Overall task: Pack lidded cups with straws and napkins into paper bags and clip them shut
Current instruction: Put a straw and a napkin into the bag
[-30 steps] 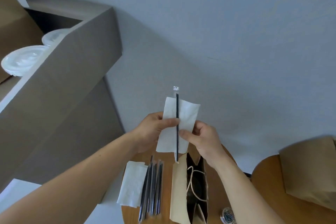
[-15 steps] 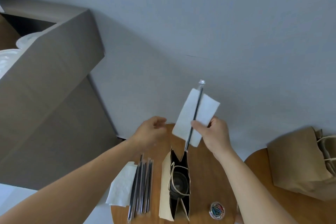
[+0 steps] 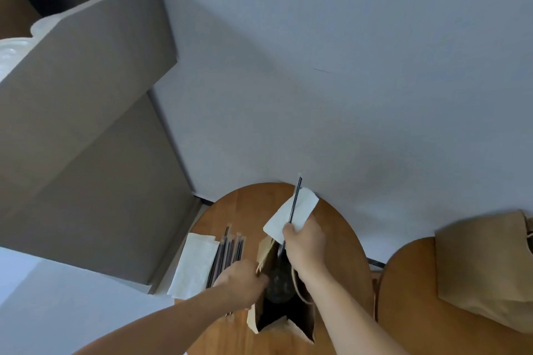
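Loading appears to be the step in hand: the right hand [image 3: 304, 242] pinches a thin black straw [image 3: 294, 202] and a white paper napkin [image 3: 306, 208] together over the open brown paper bag [image 3: 264, 253] on the round wooden worktop [image 3: 245, 210]. The left hand [image 3: 240, 282] grips the bag's rim. Next, both likely need lowering beside the dark lidded cup [image 3: 278, 282] inside.

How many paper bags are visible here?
2: the open bag on the left table, held by the left hand; the second bag on the right table. Others may be hidden.
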{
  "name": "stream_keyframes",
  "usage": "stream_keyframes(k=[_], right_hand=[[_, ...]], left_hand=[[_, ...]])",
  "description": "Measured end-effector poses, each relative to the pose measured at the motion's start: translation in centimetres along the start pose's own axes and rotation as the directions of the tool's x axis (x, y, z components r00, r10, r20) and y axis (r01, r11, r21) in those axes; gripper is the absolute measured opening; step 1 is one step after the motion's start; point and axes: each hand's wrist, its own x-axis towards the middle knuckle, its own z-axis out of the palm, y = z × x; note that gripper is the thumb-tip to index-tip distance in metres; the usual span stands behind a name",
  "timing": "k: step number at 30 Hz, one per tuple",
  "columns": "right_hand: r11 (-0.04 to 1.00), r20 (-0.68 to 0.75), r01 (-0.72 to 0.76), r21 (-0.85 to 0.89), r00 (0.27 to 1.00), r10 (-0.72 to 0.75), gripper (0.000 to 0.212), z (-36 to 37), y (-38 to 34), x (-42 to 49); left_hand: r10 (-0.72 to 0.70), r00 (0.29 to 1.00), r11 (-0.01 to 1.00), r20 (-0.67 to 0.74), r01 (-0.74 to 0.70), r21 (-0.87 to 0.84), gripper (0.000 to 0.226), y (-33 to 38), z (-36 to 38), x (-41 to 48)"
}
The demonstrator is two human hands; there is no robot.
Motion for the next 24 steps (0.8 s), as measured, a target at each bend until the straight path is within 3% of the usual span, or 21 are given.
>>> stream_keyframes(k=[6, 8, 10, 17, 24], right_hand=[[0.934, 0.234, 0.116, -0.337, 0.972, -0.036, 0.016, -2.5, 1.6, -1.7], [0.912, 0.348, 0.108, -0.395, 0.937, 0.039, 0.009, -1.8, 2.8, -2.6], [0.892, 0.425, 0.072, -0.447, 0.894, 0.14, 0.018, -0.4, 4.2, -3.1], [0.81, 0.443, 0.028, -0.586, 0.848, 0.292, 0.03, 3.0, 7.4, -1.0], [0.687, 0.364, 0.037, -0.726, 0.868, 0.337, 0.012, 5.3, 8.5, 1.0]], left_hand=[[-0.094, 0.996, 0.936, -0.012, 0.084, -0.341, 0.023, -0.8, -0.1, 0.3], [-0.066, 0.998, 0.93, -0.001, 0.061, -0.362, 0.025, -0.8, 0.0, 0.3], [-0.028, 1.0, 0.941, 0.006, 0.028, -0.337, 0.028, -0.8, 0.3, 0.1], [-0.024, 0.995, 0.968, -0.092, 0.001, -0.25, 0.029, -1.6, -0.2, -0.6], [-0.033, 0.997, 0.986, -0.069, 0.022, -0.165, 0.024, -2.7, 0.2, -0.2]])
